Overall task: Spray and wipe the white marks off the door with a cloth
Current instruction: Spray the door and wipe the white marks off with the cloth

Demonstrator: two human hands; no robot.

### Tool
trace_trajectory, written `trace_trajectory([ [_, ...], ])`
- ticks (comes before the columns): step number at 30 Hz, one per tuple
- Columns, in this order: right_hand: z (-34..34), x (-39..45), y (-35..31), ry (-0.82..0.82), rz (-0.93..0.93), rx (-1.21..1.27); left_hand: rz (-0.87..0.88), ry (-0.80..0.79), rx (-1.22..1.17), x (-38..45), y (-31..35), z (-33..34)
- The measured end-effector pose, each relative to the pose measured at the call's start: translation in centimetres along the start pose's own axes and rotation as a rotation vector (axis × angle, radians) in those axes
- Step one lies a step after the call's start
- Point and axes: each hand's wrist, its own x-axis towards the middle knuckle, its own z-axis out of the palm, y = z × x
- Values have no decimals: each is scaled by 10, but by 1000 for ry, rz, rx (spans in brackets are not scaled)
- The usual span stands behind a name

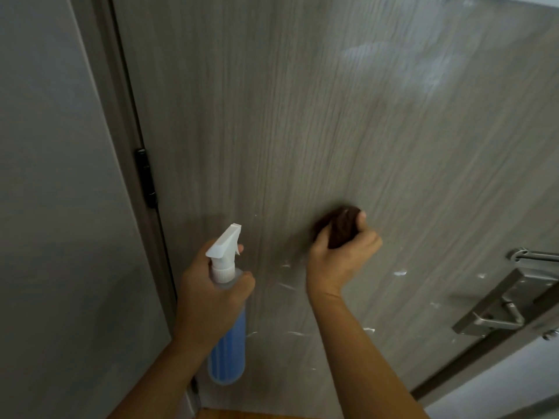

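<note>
A grey wood-grain door fills the view. Small white marks are scattered across its lower part, and a pale smear lies high on the right. My right hand grips a bunched dark brown cloth and presses it against the door at mid height. My left hand holds a spray bottle of blue liquid by the neck, its white trigger head pointing up toward the door.
A metal lever handle with its plate sits at the right edge of the door. A black hinge joins the door to the frame on the left, beside a grey wall. Wooden floor shows at the bottom.
</note>
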Motion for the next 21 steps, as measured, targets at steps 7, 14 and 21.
trace_trajectory([
  [7,21,-19,-22,-458,-476,-218,39,2,22,6,4,-1],
  [14,1,9,-5,-64,-132,26,17,72,17,7,-1,-14],
  [21,61,-50,-32,-385,-541,-148,35,88,-5,4,0,-22],
])
